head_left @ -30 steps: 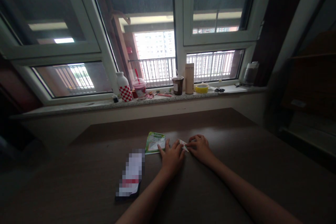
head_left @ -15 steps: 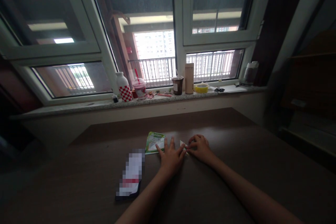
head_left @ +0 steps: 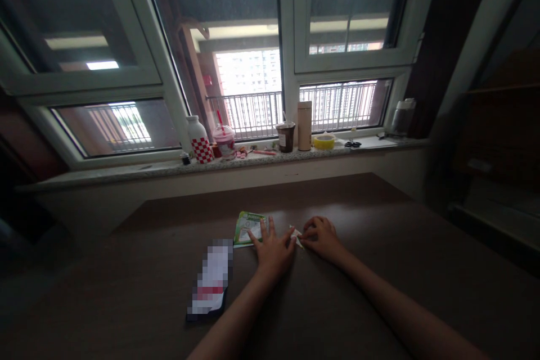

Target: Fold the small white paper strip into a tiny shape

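A small, pale, folded-looking piece of paper (head_left: 297, 238) lies on the brown table between my hands. My left hand (head_left: 273, 250) rests with its fingers spread, its index finger and thumb at the paper's left side. Its other fingers reach the right part of a flat green-and-white packet (head_left: 243, 233), partly covering it. My right hand (head_left: 324, 238) is closed, thumb and fingertips pinching the paper's right edge. Fine detail of the paper is too small to make out.
A phone-shaped, pixelated object (head_left: 208, 281) lies left of my left forearm. Along the windowsill behind the table (head_left: 358, 197) stand a checkered bottle (head_left: 201, 143), a pink drink cup (head_left: 225, 143), a dark drink cup (head_left: 286, 138), a tan flask (head_left: 304, 126), yellow tape (head_left: 324, 143) and scissors (head_left: 352, 144).
My left hand has shifted slightly left, and its fingers have moved a little apart from my right fingertips. More of the paper shows between them. My right hand has barely moved.
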Available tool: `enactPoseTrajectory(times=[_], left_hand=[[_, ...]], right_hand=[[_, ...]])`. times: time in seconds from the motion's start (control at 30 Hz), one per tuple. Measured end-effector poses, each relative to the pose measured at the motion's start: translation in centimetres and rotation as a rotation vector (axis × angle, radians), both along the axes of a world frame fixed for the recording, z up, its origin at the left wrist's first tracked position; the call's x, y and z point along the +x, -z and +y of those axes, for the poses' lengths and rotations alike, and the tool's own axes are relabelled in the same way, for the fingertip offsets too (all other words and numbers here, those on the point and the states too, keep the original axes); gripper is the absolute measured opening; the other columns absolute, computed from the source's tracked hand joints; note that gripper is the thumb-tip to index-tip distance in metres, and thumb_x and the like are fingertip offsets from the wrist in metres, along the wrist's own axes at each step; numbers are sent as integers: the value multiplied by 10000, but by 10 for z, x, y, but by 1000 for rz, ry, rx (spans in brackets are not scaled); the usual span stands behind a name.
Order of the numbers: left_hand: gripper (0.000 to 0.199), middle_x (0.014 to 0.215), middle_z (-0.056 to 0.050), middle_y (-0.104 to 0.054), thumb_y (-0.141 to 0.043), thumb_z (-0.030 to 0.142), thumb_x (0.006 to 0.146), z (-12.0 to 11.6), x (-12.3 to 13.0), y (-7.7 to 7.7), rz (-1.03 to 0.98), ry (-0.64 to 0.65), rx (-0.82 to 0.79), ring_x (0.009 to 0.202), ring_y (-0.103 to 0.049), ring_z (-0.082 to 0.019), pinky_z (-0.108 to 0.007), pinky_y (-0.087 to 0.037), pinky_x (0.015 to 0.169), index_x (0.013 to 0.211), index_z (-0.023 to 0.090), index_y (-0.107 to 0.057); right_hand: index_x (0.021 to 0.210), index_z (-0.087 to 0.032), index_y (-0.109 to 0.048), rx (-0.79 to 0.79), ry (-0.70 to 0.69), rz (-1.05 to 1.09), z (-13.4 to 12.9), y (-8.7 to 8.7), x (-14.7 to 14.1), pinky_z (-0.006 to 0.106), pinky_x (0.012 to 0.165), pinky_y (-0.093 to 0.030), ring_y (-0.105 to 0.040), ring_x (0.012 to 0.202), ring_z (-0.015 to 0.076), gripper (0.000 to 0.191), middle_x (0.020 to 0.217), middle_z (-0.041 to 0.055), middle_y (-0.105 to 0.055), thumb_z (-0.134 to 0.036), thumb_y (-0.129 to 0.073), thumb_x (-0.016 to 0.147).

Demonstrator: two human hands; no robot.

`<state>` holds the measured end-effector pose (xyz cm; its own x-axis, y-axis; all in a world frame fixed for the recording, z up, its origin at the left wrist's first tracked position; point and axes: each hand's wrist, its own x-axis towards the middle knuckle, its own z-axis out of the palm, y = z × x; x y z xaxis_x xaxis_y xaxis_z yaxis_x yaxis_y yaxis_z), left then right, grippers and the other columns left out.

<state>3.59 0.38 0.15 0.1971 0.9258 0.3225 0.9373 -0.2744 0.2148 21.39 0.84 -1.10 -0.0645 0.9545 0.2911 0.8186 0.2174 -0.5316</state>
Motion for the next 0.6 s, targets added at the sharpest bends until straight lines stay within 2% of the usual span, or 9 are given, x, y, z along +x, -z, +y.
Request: enactPoseTrajectory(times=[0.6], left_hand=[[459,1534,-51,-364,-433,583,874,6,1,7,-1,-24,30,1452,-117,-401,-730,70,1053,1300,453,-544]], right_hand=[[776,-340,-761,-4,-12,-3,-2,-2,0,419,1061,-235,-426,1183,243,93,1081,15,-628,-410,-702,760]])
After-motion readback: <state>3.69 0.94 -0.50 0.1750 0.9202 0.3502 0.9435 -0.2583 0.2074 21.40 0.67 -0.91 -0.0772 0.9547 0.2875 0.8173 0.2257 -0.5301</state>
